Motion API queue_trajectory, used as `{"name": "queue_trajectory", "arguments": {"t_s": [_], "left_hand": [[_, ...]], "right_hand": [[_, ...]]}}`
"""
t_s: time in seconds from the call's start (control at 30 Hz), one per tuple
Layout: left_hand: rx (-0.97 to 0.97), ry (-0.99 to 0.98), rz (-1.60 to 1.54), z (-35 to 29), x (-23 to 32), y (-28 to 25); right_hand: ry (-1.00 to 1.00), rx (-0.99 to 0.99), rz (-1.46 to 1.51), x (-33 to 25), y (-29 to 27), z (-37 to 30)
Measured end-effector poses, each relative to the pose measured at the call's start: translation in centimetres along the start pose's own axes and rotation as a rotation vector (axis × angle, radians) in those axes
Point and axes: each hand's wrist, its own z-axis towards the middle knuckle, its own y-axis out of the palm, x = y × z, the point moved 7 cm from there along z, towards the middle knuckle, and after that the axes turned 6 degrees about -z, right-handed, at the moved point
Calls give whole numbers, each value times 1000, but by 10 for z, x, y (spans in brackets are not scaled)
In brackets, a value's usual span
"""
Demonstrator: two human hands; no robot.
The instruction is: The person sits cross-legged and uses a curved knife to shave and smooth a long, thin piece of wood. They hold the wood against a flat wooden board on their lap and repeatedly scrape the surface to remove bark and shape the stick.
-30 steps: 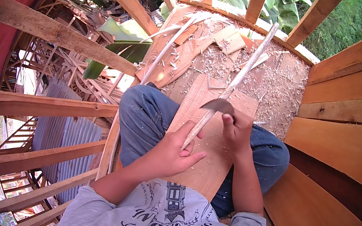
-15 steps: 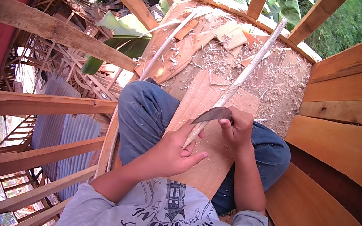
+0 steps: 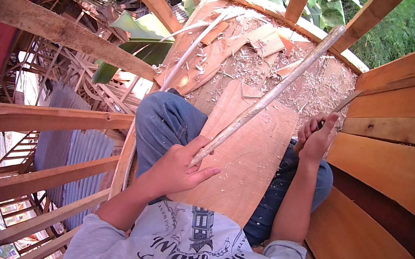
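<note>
My left hand (image 3: pixel 182 165) grips the near end of a long, pale wooden stick (image 3: pixel 261 104), its thumb stretched out to the right. The stick slants away from me to the far right, above a flat wooden board (image 3: pixel 235 175) lying across my lap. Over my right knee, my right hand (image 3: pixel 317 136) is closed round the handle of a knife (image 3: pixel 345 101). The blade points up and away, near the plank wall and apart from the stick. Part of the handle is hidden by my fingers.
Wood shavings (image 3: pixel 329 89) and offcuts (image 3: pixel 266 41) cover the floor ahead. A plank wall (image 3: pixel 399 129) rises close on my right. Wooden rails (image 3: pixel 44 123) run along the left, with corrugated sheets (image 3: pixel 87 159) beyond them. Another thin strip (image 3: pixel 190 52) leans past my left knee.
The knife has left the stick and swung out to the right with my right hand, its blade now pointing away. My left hand has shifted slightly left, and the stick's far end has moved right.
</note>
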Motion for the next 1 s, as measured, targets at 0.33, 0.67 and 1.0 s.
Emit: {"name": "queue_trajectory", "arguments": {"t_s": [0.33,0.67,1.0], "left_hand": [[101,43,258,-52,-79,-60],[-50,-192,-172,-70,-148,-66],[-218,-237,-447,-62,-174,-63]], "right_hand": [[-421,-239,-774,-6,41,-33],[-436,-518,-1143,23,128,-107],[-377,-507,-1429,31,165,-107]]}}
